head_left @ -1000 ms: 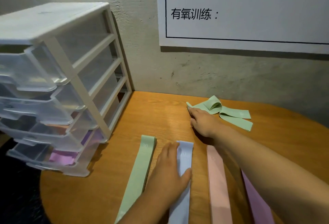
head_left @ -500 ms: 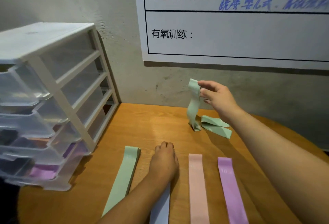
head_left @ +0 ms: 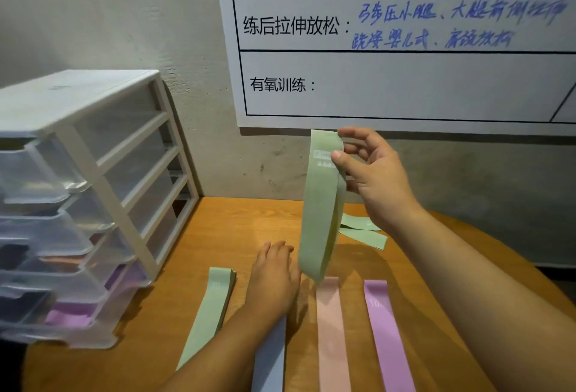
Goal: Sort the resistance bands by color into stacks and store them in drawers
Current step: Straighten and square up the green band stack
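Observation:
My right hand (head_left: 371,173) pinches the top of a green resistance band (head_left: 321,214), which hangs in the air above the wooden table (head_left: 224,229). My left hand (head_left: 274,282) rests flat on a blue band (head_left: 271,357) lying on the table. Left of it lies a stack of green bands (head_left: 208,313). A pink band (head_left: 332,335) and a purple band (head_left: 386,335) lie to the right of the blue one. More loose green bands (head_left: 363,232) lie at the back of the table, behind the hanging band.
A white drawer unit (head_left: 93,204) with translucent drawers stands on the table's left side; purple and orange bands show through its lower drawers. A white chart (head_left: 405,80) with writing hangs on the grey wall behind. The table's round edge curves off at the right.
My right hand took a green band from the loose pile at the back and lifted it high off the table, bringing it nearer to me. My left hand stayed on the blue band.

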